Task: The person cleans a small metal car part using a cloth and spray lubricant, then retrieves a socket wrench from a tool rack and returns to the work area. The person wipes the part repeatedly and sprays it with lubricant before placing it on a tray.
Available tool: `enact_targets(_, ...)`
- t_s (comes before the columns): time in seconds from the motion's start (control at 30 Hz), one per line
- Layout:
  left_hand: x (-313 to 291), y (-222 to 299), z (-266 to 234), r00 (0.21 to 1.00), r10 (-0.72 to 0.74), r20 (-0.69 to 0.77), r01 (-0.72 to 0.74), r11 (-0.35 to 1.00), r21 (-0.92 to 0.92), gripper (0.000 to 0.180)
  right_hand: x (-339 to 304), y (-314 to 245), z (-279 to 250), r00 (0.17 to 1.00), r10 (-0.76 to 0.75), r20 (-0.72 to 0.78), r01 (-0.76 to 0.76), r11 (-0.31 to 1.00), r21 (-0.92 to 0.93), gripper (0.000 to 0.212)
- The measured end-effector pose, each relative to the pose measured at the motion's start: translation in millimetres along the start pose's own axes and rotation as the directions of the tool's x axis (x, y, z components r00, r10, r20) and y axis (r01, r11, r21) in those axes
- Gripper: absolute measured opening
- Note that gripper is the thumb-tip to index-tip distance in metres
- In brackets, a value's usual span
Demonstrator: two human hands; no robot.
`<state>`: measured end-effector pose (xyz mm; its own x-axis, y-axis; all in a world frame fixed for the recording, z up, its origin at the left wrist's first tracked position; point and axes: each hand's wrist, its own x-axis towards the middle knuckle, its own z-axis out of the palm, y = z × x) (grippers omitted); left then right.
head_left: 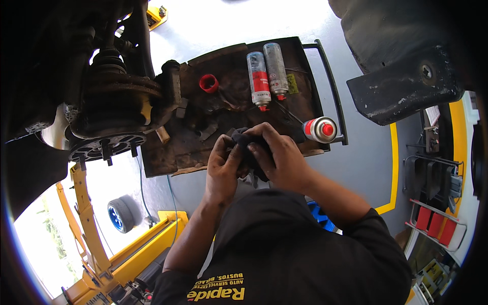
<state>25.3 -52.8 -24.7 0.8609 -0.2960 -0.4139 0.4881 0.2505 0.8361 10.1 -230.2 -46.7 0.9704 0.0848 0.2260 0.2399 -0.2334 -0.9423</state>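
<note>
Close in front of my chest, both hands meet on a crumpled black cloth (241,138). My left hand (222,165) pinches its left side between thumb and fingers. From the other side my right hand (282,157) grips it, the fingers curled over its top. Whether anything is wrapped inside the cloth is hidden. Beneath and beyond my hands is a dark, stained cart top (190,145). Small dark blocks (208,132) lie on it just past my left hand. A spray can (319,130) with a red nozzle stands near the cart's right edge, beyond my right forearm.
Two more spray cans (259,84) lie farther back, near a red cap (208,83). A wheel hub with studs (107,147) hangs at the left; a dark bracket (401,91) juts in at upper right. The cart's handle (331,89), a tyre (121,215) and yellow lift parts (137,249) surround me.
</note>
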Motion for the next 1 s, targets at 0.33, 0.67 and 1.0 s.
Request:
enact_targets(0.33,1.4,8.9,-21.4,0.822,0.328,0.466,-0.56,0.312,0.767,0.011,-4.7,22.5,6.6,0.85,0.398,0.344,-0.526,0.639,0.561,0.021)
enact_targets(0.67,-18.3,-12.1,-114.9,0.923,-0.098,-0.373,0.121,0.992,0.039,0.012,67.8,96.8,14.1,0.974,0.151,0.167,-0.06,0.888,-0.456,0.038)
enact_targets(1.0,-11.0,6.8,-204.6,0.988,-0.127,-0.087,0.154,0.857,0.492,0.024,65.1,130.9,67.9,0.824,0.56,0.081,-0.265,0.509,-0.819,0.031)
